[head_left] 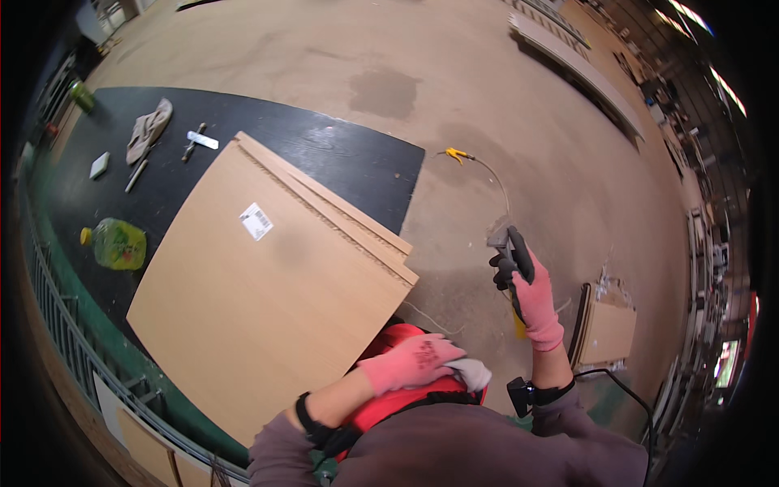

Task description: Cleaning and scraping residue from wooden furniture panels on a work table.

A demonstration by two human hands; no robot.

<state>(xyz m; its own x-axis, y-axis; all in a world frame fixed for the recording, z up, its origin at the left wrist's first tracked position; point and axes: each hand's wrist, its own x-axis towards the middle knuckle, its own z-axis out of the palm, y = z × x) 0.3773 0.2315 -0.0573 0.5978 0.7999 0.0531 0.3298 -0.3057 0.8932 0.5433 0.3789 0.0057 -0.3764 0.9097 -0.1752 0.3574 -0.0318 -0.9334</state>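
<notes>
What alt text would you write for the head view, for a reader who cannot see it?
A person's pink-gloved right hand grips a grey handheld tool beside a black workbench, while the pink-gloved left hand rests on a red bag-like thing at their chest. Stacked pale wooden panels and a yellow-green drink bottle lie on the bench.

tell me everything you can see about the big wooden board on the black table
The board is a large, flat rectangular panel with a light tan, wood-look face. It lies on the black table, one corner overhanging the table's edge toward the person. Its far side shows a rough, particle-like raw edge, and it seems to rest on a second similar panel that juts out beyond that edge. A small white sticker sits on its upper face. Neither gloved hand clearly touches it; the left hand is nearest, by the red thing.
</notes>
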